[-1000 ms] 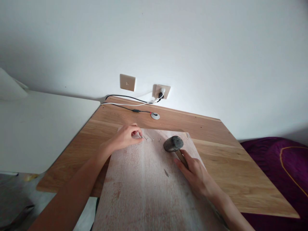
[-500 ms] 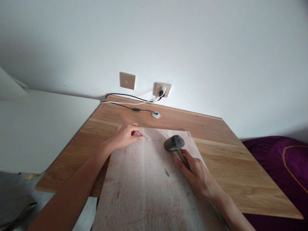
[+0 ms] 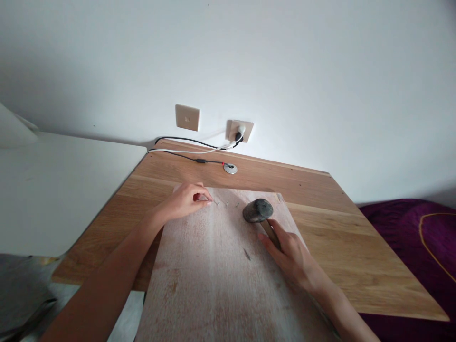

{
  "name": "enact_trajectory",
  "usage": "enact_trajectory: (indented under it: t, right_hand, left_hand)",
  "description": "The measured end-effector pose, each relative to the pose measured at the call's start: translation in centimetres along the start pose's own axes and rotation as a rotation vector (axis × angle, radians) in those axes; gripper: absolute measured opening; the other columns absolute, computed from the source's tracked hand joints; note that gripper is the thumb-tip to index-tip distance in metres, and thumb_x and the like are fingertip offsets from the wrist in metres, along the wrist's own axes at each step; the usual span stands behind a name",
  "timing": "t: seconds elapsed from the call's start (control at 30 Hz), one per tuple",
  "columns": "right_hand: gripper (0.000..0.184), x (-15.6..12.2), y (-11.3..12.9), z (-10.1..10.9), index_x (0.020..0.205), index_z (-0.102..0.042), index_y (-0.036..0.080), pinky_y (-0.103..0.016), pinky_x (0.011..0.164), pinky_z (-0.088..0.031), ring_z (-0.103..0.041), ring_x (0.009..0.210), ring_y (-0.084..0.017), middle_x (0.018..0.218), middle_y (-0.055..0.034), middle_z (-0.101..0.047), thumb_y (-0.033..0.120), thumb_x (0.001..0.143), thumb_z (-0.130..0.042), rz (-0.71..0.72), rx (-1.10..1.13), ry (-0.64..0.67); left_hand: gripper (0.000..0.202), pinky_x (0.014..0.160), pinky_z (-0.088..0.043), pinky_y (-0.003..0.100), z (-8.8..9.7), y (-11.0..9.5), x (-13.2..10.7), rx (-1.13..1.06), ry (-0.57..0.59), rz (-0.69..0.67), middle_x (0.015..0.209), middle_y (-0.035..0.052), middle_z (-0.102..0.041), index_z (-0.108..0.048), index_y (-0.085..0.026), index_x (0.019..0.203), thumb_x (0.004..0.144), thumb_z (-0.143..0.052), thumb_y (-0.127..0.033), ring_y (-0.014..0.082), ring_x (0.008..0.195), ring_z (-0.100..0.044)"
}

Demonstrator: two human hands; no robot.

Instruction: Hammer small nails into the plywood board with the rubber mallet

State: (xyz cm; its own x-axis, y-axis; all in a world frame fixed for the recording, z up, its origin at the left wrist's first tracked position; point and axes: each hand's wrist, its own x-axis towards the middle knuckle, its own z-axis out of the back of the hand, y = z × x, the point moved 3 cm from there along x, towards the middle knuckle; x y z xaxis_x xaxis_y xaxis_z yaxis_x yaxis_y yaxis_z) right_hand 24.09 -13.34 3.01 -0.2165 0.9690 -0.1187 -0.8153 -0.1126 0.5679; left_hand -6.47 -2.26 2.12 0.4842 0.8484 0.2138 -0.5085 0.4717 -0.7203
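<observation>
My right hand (image 3: 290, 256) grips the wooden handle of a mallet (image 3: 258, 211), whose thick dark head is held just over the board at the right. My left hand (image 3: 188, 202) is closed in a pinch near the far edge of the whitish worn board (image 3: 199, 266), its fingertips around a thin nail (image 3: 217, 203). To the right of that nail, two more small nails (image 3: 227, 203) stick up from the board in a row. Nearer to me, a few loose nails (image 3: 247, 254) lie on the board, left of my right hand.
Beneath the board is a wooden desk (image 3: 335, 242). Black and white cables (image 3: 185, 151) run along its back to a wall socket (image 3: 241, 131), beside a grommet (image 3: 230, 168). A white surface (image 3: 71, 190) adjoins at left, and purple fabric (image 3: 409, 237) lies at right.
Both hands keep almost the same places, with the left pinched at the nail and the right holding the mallet. The view has shifted very slightly.
</observation>
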Motion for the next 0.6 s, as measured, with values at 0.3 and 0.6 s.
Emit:
enact_trajectory:
  t: [0.3, 0.6]
  right_hand:
    - [0.036, 0.00, 0.27, 0.11, 0.117, -0.057, 0.022, -0.033, 0.064, -0.046, -0.070, 0.073, -0.025, 0.077, -0.0022, -0.071, 0.053, 0.108, -0.043, 0.019, 0.002, -0.005]
    - [0.034, -0.08, 0.30, 0.13, 0.117, -0.056, 0.022, -0.032, 0.064, -0.044, -0.067, 0.069, -0.024, 0.073, -0.0001, -0.069, 0.052, 0.107, -0.044, 0.006, 0.004, 0.003]
  left_hand:
    - [0.007, 0.060, -0.034, 0.026, -0.29, 0.04, 0.03, 0.016, -0.029, -0.006, 0.066, -0.0036, -0.057, -0.076, -0.019, 0.082, 0.086, -0.076, -0.026, 0.0118, 0.060, -0.049]
    - [0.017, 0.070, -0.043, 0.027, 0.07, -0.26, -0.07, -0.009, 0.038, -0.040, 0.082, 0.0014, -0.067, -0.084, -0.024, 0.099, 0.092, -0.068, -0.024, 0.0142, 0.073, -0.061]
